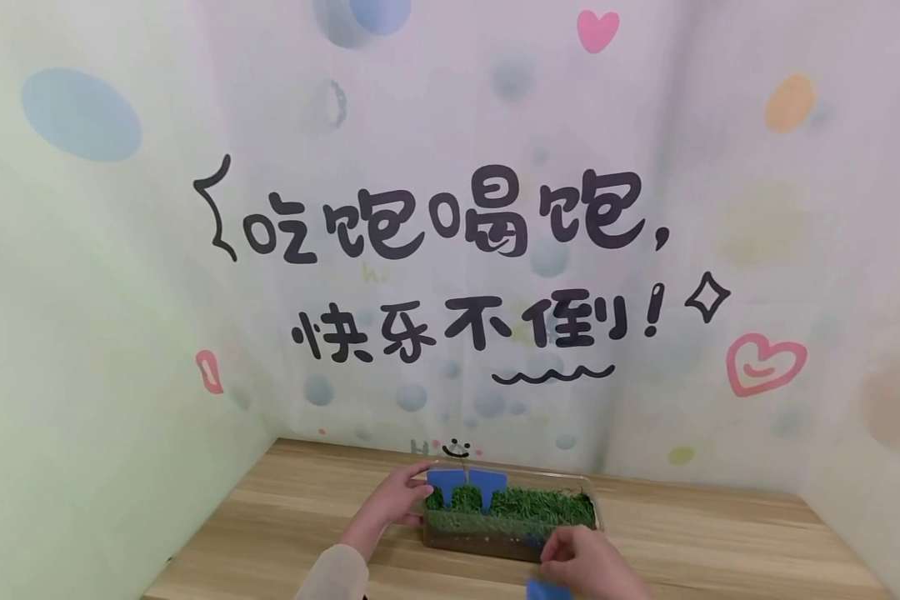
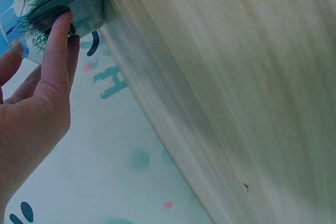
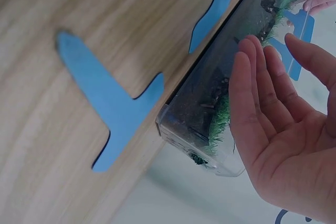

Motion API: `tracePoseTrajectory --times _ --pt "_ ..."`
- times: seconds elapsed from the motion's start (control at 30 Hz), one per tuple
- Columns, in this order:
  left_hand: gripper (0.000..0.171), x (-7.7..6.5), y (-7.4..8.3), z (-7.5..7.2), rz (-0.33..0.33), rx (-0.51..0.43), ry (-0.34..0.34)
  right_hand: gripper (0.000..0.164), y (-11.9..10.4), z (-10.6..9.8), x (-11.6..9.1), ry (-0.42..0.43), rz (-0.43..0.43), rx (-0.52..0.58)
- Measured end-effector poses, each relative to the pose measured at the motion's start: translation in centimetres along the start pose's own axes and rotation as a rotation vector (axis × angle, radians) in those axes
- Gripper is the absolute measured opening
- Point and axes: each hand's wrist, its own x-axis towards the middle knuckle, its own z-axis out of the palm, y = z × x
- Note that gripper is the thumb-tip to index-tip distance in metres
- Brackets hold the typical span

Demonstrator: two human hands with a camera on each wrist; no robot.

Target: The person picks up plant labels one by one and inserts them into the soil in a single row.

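Observation:
At the left end of a clear plastic planter box (image 1: 487, 546), my left hand (image 1: 396, 500) steadies it with thumb and fingers on its sides. Green grass (image 1: 543, 505) grows in dark soil inside. Two blue T-shaped plant labels (image 1: 487, 485) stand upright in the grass on the left. My right hand (image 3: 286, 114) hovers by the front right of the box, its fingers gently bent with nothing visible between them. Beneath it, another blue T-shaped plant label (image 3: 107, 103) lies flat on the table. In the left wrist view, the left fingers (image 2: 55, 53) touch the box wall.
The wooden table (image 1: 270, 533) runs back to a printed wall cloth (image 1: 457, 250) right behind the box. A further blue label (image 3: 210, 17) lies along the box's front edge in the right wrist view.

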Motion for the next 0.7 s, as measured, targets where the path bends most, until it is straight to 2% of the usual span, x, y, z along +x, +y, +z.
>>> tracePoseTrajectory --times 0.23,0.43,0.6,0.7 --pt "0.053 0.0 0.0 0.1 0.001 0.007 0.007 0.008 -0.1 0.1 -0.2 -0.026 0.03 0.0" --pt "0.054 0.0 -0.1 0.1 0.005 0.012 0.007 0.011 1.1 0.2 0.2 -0.042 0.033 -0.004" --pt "0.054 0.0 0.0 0.0 0.001 0.007 0.003 0.015 3.0 0.4 1.3 -0.097 0.087 -0.086" --pt "0.053 -0.1 0.0 0.0 0.0 0.005 0.0 0.018 2.9 0.6 1.1 -0.098 0.123 -0.117"
